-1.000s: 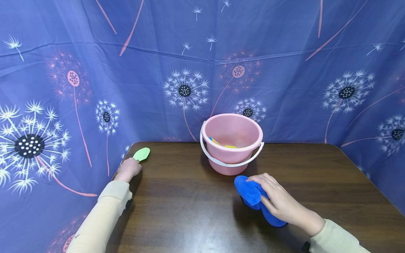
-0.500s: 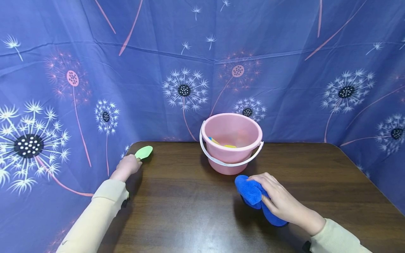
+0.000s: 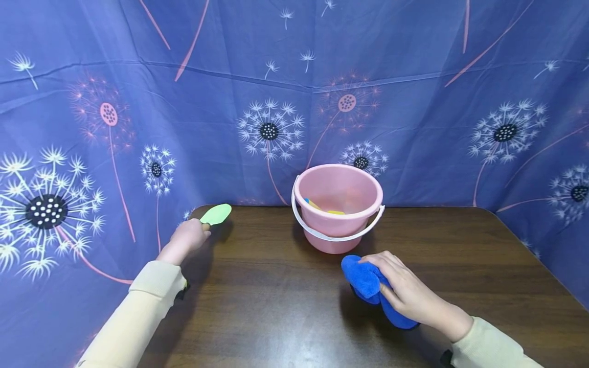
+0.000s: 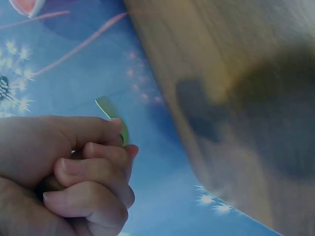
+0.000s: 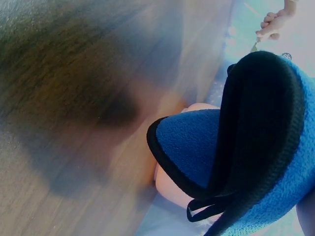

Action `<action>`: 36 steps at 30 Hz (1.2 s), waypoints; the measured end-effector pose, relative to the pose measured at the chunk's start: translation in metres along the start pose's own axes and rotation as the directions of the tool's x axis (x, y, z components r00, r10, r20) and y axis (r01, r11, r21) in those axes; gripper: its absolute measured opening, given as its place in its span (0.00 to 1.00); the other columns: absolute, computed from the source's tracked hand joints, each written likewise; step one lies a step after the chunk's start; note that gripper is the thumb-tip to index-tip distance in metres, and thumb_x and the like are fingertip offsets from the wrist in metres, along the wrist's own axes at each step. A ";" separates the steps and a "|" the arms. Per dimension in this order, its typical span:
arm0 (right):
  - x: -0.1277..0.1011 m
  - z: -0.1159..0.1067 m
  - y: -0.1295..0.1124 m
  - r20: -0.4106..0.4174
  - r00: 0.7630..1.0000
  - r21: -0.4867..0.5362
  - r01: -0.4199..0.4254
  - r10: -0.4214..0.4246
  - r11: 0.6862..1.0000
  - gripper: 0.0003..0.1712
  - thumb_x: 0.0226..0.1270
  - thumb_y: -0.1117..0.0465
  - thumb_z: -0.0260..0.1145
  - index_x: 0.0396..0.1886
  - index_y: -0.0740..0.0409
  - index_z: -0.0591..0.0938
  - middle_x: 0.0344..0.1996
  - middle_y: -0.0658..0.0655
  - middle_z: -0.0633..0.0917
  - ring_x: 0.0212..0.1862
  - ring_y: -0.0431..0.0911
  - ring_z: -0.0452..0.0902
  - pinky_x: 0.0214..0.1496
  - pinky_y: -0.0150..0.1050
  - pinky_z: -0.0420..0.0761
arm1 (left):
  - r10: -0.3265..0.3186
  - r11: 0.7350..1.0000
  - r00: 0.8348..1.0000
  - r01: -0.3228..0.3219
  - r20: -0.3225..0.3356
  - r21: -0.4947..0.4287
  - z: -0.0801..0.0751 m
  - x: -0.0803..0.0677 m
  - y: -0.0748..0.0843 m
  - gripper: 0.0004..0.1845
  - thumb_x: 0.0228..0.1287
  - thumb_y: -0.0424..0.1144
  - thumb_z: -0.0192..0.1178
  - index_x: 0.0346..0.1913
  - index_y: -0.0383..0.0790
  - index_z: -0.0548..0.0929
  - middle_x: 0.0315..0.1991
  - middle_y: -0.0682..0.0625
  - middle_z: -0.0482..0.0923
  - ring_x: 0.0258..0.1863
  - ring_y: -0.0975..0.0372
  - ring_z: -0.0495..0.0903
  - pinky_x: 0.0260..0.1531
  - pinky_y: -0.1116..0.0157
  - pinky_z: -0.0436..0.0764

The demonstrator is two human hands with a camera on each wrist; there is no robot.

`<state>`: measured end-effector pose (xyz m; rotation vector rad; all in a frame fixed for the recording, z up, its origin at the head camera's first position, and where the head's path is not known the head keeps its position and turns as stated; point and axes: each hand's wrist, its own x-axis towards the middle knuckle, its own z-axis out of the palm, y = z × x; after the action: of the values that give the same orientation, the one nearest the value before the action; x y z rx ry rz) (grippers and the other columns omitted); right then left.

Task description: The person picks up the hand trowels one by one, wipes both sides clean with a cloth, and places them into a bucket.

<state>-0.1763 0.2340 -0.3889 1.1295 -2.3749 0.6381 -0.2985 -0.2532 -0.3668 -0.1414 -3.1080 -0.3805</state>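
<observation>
My left hand (image 3: pixel 189 239) is stretched out at the far left corner of the table, above its edge. Thumb and fingers grip the light green toy shovel (image 3: pixel 217 214), whose leaf-shaped blade points away to the right; its handle is hidden in the fist. The left wrist view shows only a thin curved part of the shovel (image 4: pixel 112 114) past the fingertips. In front of the bucket, my right hand (image 3: pixel 409 286) holds a folded blue cloth (image 3: pixel 361 276) bunched between thumb and fingers. Black edging and a black loop (image 5: pixel 202 209) show on the cloth in the right wrist view.
A pink bucket (image 3: pixel 333 232) with a lowered white handle (image 3: pixel 322 237) stands at the back of the brown table (image 3: pixel 257 306). Yellow and blue items lie inside it, mostly hidden. A blue dandelion-print curtain (image 3: pixel 207 128) hangs around the back and sides.
The left hand has turned, and the shovel blade has swung up and to the right, away from the table's corner. The right hand and the cloth have stayed almost still.
</observation>
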 end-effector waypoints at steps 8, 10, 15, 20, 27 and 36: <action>-0.001 0.000 0.000 0.016 1.000 -0.007 -0.017 0.017 1.000 0.35 0.47 0.75 0.60 0.60 0.55 0.70 0.54 0.49 0.76 0.54 0.40 0.67 0.58 0.26 0.63 | 0.032 0.999 0.997 -0.035 -0.076 -0.040 -0.016 -0.003 0.024 0.16 0.53 0.33 0.56 0.17 0.43 0.60 0.22 0.40 0.71 0.23 0.49 0.71 0.27 0.50 0.73; -0.001 0.000 0.001 0.008 1.000 -0.011 -0.006 0.006 1.000 0.36 0.46 0.76 0.60 0.60 0.55 0.70 0.54 0.50 0.76 0.53 0.40 0.68 0.57 0.27 0.63 | 0.048 0.998 0.995 -0.051 -0.089 -0.033 -0.019 -0.005 0.030 0.15 0.51 0.34 0.57 0.17 0.42 0.61 0.22 0.39 0.71 0.23 0.48 0.72 0.27 0.49 0.74; -0.001 0.000 0.002 0.004 1.000 -0.016 0.002 -0.002 1.000 0.36 0.46 0.76 0.60 0.60 0.56 0.71 0.54 0.50 0.76 0.53 0.40 0.68 0.57 0.27 0.63 | 0.075 0.997 0.993 -0.075 -0.095 0.004 -0.030 -0.011 0.047 0.13 0.53 0.35 0.57 0.17 0.40 0.65 0.22 0.40 0.73 0.23 0.49 0.73 0.30 0.48 0.75; -0.002 -0.002 0.002 0.019 1.000 -0.014 -0.013 0.013 1.000 0.35 0.48 0.74 0.60 0.60 0.56 0.70 0.54 0.50 0.76 0.54 0.41 0.68 0.58 0.28 0.63 | 0.072 0.997 0.993 -0.070 -0.098 0.017 -0.044 -0.018 0.064 0.14 0.55 0.37 0.57 0.18 0.41 0.66 0.19 0.44 0.69 0.20 0.52 0.71 0.24 0.52 0.73; 0.000 -0.004 0.000 -0.002 1.000 -0.019 0.016 -0.017 1.000 0.35 0.48 0.75 0.60 0.60 0.57 0.70 0.54 0.50 0.76 0.53 0.41 0.68 0.59 0.25 0.62 | 0.085 0.996 0.990 -0.082 -0.109 0.030 -0.059 -0.030 0.084 0.13 0.56 0.37 0.57 0.19 0.40 0.66 0.19 0.46 0.66 0.21 0.52 0.70 0.22 0.52 0.71; 0.002 -0.007 0.001 0.003 1.000 -0.016 0.003 -0.003 1.000 0.33 0.49 0.74 0.58 0.60 0.57 0.70 0.54 0.50 0.76 0.54 0.41 0.68 0.59 0.27 0.61 | 0.166 0.984 0.975 -0.154 -0.145 0.092 -0.068 -0.048 0.109 0.09 0.55 0.37 0.57 0.22 0.39 0.70 0.18 0.47 0.67 0.20 0.53 0.70 0.23 0.51 0.71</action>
<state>-0.1767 0.2375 -0.3826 1.1284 -2.3762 0.6154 -0.2413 -0.1686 -0.2753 -0.3432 -2.9293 -0.2495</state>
